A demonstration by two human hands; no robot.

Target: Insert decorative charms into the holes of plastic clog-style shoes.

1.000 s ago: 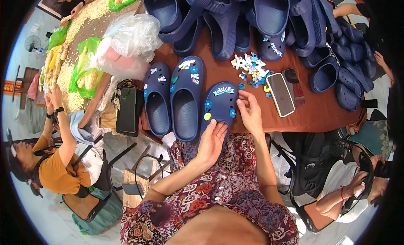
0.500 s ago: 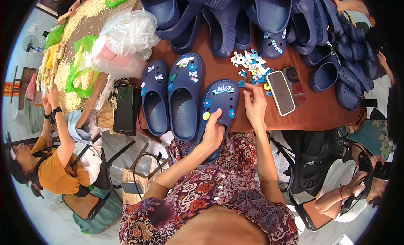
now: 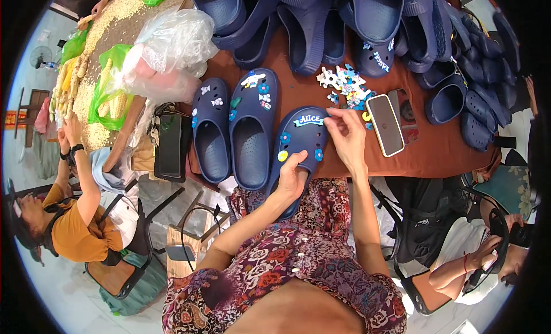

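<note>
My left hand (image 3: 294, 182) grips a navy clog (image 3: 298, 146) near the table's front edge, thumb on top of it. A light-blue banner charm (image 3: 309, 120) with lettering sits across its toe, with blue flower charms and a yellow round one on the vamp. The fingers of my right hand (image 3: 347, 136) are pinched together at the toe's right side, against the banner's right end; whatever they hold is too small to make out. To the left stand two more charm-covered navy clogs (image 3: 251, 127). Beyond my right hand lies a pile of small loose charms (image 3: 347, 82).
A phone (image 3: 384, 126) lies right of the charms on the brown cloth (image 3: 447, 162). Navy clogs (image 3: 376, 18) are heaped along the back and right. At left are plastic bags (image 3: 166, 53), a black phone-like object (image 3: 170, 147) and corn. People sit on both sides.
My right hand has moved up and left to the clog's toe, its fingers closing into a pinch. The clog in my left hand has barely shifted.
</note>
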